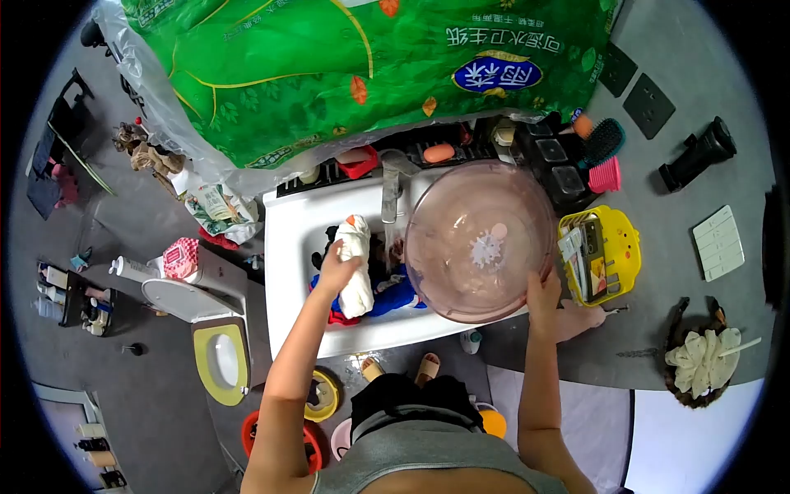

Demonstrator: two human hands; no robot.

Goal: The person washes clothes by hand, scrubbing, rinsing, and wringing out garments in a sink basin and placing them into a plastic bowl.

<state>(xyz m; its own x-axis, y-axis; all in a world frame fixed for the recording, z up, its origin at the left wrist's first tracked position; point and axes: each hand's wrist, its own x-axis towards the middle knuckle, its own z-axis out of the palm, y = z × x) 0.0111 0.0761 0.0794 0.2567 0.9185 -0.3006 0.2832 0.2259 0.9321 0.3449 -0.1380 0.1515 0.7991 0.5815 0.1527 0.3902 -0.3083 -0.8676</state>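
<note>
My left hand (pixel 336 270) is closed on a bunched white cloth (pixel 355 284) with a small orange patch at its top. Beneath the cloth, blue, black and red clothes (pixel 393 298) lie in the white sink (pixel 288 239). At the right of the sink, my right hand (pixel 543 298) grips the lower right rim of a large, see-through pinkish basin (pixel 461 280). The basin has a white splash-like pattern on its bottom and covers the sink's right side. A faucet (pixel 391 193) reaches over the sink between the cloth and the basin.
A big green toilet-paper package (pixel 329 82) fills the area behind the sink. A yellow basket (pixel 621 247) holding a phone stands right of the basin, with a black organizer (pixel 568 177) and brushes behind it. The toilet (pixel 222 362) is at the left; tubs (pixel 323 395) sit on the floor.
</note>
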